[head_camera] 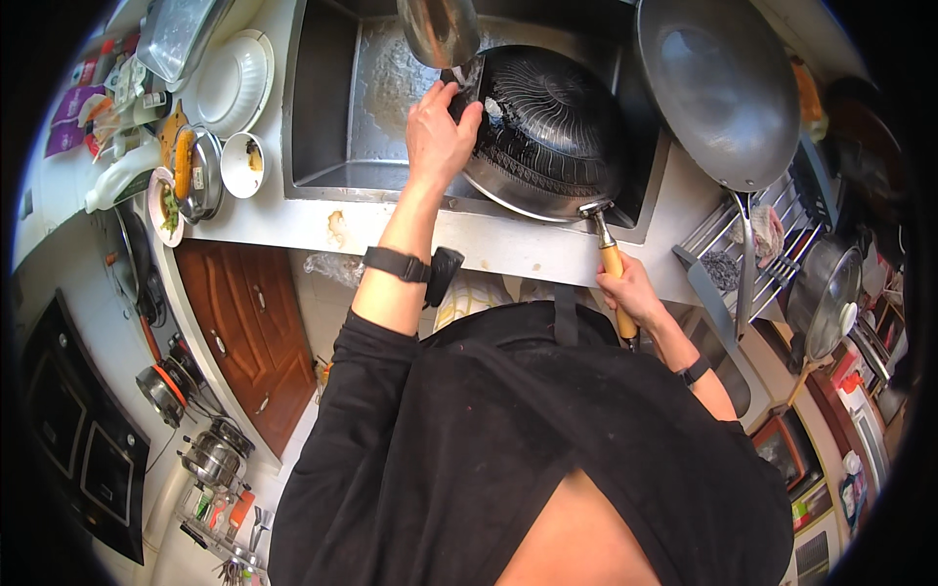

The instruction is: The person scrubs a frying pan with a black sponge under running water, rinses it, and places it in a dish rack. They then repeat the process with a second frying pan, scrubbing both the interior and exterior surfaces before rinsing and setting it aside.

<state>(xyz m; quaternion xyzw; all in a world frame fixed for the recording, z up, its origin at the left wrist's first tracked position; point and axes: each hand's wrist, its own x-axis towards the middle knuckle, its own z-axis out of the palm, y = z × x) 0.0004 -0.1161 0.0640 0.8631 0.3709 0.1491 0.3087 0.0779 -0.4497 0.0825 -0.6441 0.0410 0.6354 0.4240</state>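
Note:
A wok (553,121) with a dark, patterned underside is tilted bottom-up over the sink, its steel rim toward me. My right hand (632,291) grips its wooden handle (612,261) just over the counter's front edge. At the wok's left side is my left hand (442,135), fingers and thumb spread around a small dark patch; whether that is a separate pad or part of the wok cannot be told. Water (463,75) runs from the metal faucet (440,33) just beyond my left fingertips.
The stainless sink (322,95) has raised walls. To the right, a large grey pan (722,88) overlaps a drying rack (780,242) with a cloth (767,233). A white bowl (245,165), stacked plates (234,84) and a white bottle (124,176) stand left.

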